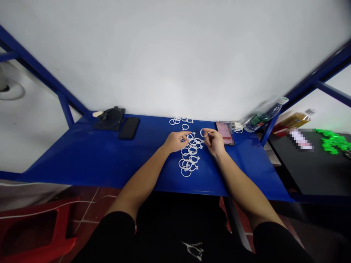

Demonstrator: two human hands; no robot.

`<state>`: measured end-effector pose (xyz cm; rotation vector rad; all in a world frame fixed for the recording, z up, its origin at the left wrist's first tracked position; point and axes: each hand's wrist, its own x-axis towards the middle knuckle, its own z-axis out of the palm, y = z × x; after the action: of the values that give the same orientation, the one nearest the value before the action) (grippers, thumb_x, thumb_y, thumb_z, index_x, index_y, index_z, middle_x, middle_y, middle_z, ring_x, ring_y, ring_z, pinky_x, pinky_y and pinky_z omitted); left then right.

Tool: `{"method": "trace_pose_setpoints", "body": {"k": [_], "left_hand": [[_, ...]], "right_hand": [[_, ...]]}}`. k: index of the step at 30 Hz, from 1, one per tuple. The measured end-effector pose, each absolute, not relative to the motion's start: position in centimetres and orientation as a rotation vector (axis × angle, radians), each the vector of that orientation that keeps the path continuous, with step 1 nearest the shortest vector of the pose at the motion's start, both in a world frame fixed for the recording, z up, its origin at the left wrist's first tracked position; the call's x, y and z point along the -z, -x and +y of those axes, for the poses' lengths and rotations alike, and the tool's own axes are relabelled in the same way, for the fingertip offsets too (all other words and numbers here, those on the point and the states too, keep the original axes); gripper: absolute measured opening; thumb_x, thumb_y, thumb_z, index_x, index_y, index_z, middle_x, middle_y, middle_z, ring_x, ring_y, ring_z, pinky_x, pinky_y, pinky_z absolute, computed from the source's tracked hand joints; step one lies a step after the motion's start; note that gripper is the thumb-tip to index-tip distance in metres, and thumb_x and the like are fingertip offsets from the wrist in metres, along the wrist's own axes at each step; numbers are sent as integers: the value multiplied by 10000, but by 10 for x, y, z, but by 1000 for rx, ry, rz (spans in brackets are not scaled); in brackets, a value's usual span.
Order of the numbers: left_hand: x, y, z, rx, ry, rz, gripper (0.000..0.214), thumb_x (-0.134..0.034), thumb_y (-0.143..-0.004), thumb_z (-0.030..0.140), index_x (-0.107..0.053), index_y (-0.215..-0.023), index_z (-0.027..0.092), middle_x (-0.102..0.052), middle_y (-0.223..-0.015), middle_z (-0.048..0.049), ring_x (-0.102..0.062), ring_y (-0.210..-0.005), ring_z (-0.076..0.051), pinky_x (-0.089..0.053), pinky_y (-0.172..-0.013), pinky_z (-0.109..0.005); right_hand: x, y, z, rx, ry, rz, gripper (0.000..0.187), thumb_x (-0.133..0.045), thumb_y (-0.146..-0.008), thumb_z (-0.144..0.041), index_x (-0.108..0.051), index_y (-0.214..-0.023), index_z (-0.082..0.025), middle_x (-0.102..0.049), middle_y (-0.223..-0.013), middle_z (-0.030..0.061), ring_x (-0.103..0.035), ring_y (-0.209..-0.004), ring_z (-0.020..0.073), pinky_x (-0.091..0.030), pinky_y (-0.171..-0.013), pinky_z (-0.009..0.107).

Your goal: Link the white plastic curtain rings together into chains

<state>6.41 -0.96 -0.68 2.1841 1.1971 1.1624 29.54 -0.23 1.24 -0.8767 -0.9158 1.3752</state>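
Several thin white rings, each with a small eyelet like a curtain ring, lie in an overlapping pile point(189, 160) on the blue table point(148, 160). My left hand point(175, 141) is at the upper left of this pile, its fingers curled and pinched at the edge of a white ring point(183, 139); the fingertips partly hide it. To the right of the pile, my right hand point(214, 143) is closed, with another white ring point(202, 133) held upright between thumb and index finger. A single loose ring point(185, 126) lies just beyond my left hand.
More rings point(174, 121) lie by the wall. A dark phone point(129, 128) and a black object point(111, 117) are at the left. On the right are a lit phone point(225, 133), a white cable point(239, 126) and a leaning bottle point(264, 116). Blue frame bars flank the table.
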Motion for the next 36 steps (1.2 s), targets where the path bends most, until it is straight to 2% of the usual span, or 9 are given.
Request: {"method": "trace_pose_setpoints", "body": {"k": [4, 10, 14, 17, 20, 23, 26, 29, 36], "left_hand": [[3, -64, -12, -1109, -2197, 1164, 356, -699, -916, 307, -771, -1249, 202, -792, -776, -9, -588, -518, -88, -496, -597, -235], [10, -66, -7, -1154, -2171, 1232, 239, -679, -945, 350, -824, -1074, 210, -705, -616, 24, -615, -554, -112, -485, -622, -245], [14, -59, 5, -1334, -2156, 1450, 192, -644, -966, 302, -812, -995, 215, -783, -860, -38, -698, -781, -171, -550, -779, -307], [17, -49, 14, -1315, -2187, 1602, 190, -695, -940, 298, -796, -1080, 220, -786, -1129, -89, -693, -1070, -255, -543, -996, -422], [21, -40, 22, -1181, -2233, 1682, 419, -759, -908, 366, -721, -1309, 252, -629, -1499, -112, -530, -1407, -353, -423, -1167, -559], [26, -37, 27, -1018, -2269, 1695, 605, -750, -915, 476, -611, -1468, 274, -451, -1658, -133, -333, -1560, -425, -293, -1224, -666], [32, -37, 31, -884, -2273, 1687, 622, -702, -936, 548, -594, -1486, 278, -440, -1662, -148, -284, -1579, -453, -213, -1232, -725], [37, -38, 33, -846, -2270, 1688, 521, -697, -941, 537, -664, -1402, 297, -514, -1609, -134, -355, -1540, -446, -176, -1234, -745], [42, -39, 32, -1008, -2239, 1758, 238, -708, -944, 426, -790, -1117, 286, -683, -1346, -130, -530, -1337, -395, -192, -1218, -733]], "right_hand": [[-9, -297, -1, -1330, 909, -943, 226, -517, -631, -229, -711, -733, -173, -576, -585, -13, -262, -334, 48, -169, -380, 231], [-8, -293, -3, -1256, 946, -933, 210, -559, -628, -220, -691, -792, -214, -475, -534, -61, -283, -385, 66, -202, -401, 219], [-10, -290, -7, -1184, 934, -1009, 376, -559, -665, -227, -728, -1000, -241, -479, -558, -70, -314, -428, 86, -225, -415, 211], [-12, -289, -9, -1197, 950, -1046, 462, -608, -723, -264, -672, -1180, -280, -472, -554, -92, -308, -436, 97, -231, -416, 208], [-11, -288, -9, -1205, 982, -1093, 415, -717, -792, -379, -647, -1187, -272, -416, -520, -112, -275, -425, 91, -221, -414, 210], [-7, -287, -8, -1193, 1012, -1159, 417, -770, -825, -508, -670, -1132, -244, -379, -497, -116, -260, -424, 84, -210, -414, 213], [-4, -287, -7, -1161, 1041, -1212, 430, -764, -842, -562, -684, -1115, -239, -419, -502, -103, -306, -431, 88, -228, -418, 210], [-2, -287, -8, -1151, 1072, -1244, 423, -745, -860, -571, -686, -1129, -251, -529, -556, -74, -409, -447, 103, -310, -431, 217], [-2, -287, -14, -912, 1090, -1492, 394, -723, -905, -512, -703, -1212, -266, -751, -894, 13, -582, -643, 140, -467, -561, 255]]}}
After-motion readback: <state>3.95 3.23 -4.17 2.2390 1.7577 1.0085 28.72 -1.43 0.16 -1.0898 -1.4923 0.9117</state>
